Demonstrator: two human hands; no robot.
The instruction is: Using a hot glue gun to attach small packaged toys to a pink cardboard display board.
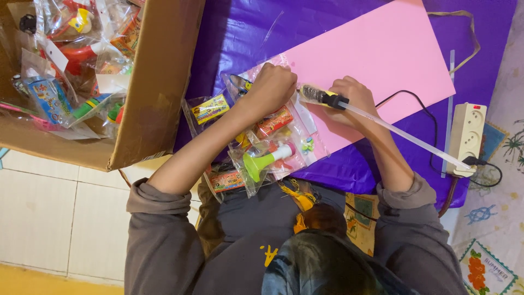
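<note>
My left hand (271, 87) is curled and presses down on a clear plastic toy packet (256, 74) at the near edge of a pink board (382, 49). Beside it my right hand (352, 100) grips a yellow and black glue gun (322, 96), whose tip points at my left hand. A long translucent glue stick (404, 136) sticks out of the gun's back toward the lower right. More clear packets lie under my left forearm, one holding a green and white horn toy (265, 160). The spot under the gun's tip is hidden.
The pink board lies on a purple sheet (240, 33). An open cardboard box (158, 82) full of several toy packets stands at the left. A white power strip (467, 136) with a black cord (420, 104) sits at the right, beside a thin clear ruler (450, 104).
</note>
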